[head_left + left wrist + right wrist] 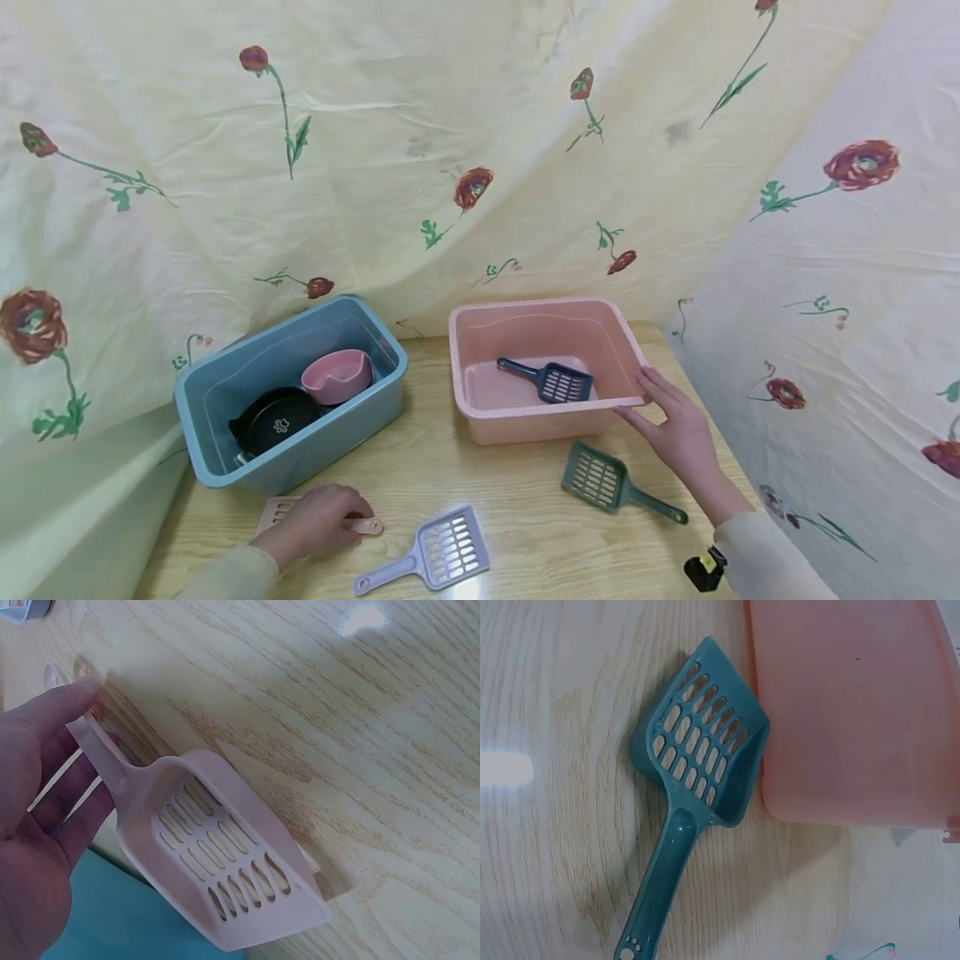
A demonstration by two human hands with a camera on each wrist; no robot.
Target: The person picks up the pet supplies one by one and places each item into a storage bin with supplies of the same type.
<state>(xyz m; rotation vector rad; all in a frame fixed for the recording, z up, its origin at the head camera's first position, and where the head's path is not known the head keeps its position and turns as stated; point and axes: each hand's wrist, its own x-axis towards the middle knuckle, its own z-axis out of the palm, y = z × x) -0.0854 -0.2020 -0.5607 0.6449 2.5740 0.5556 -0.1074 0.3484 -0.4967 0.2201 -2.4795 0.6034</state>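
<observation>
My left hand (318, 521) holds the handle of a pale pink litter scoop (217, 840) between thumb and fingers. In the left wrist view its slotted pan lies close over the wooden table. My right hand (678, 429) rests at the near right corner of a pink litter box (540, 425), thumb along the front rim and fairly straight fingers over the right rim. Inside that box lies a navy litter scoop (558, 381). A dark green litter scoop (697, 750) lies on the table in front of it. Nearer me is a lavender litter scoop (450, 546).
A blue litter box (367, 408) stands angled at the left, holding a black cat-shaped bowl (277, 421) and a pink bowl (337, 377). A small black and yellow object (705, 569) is beside my right sleeve. Flowered cloth (405, 167) hangs behind and at both sides.
</observation>
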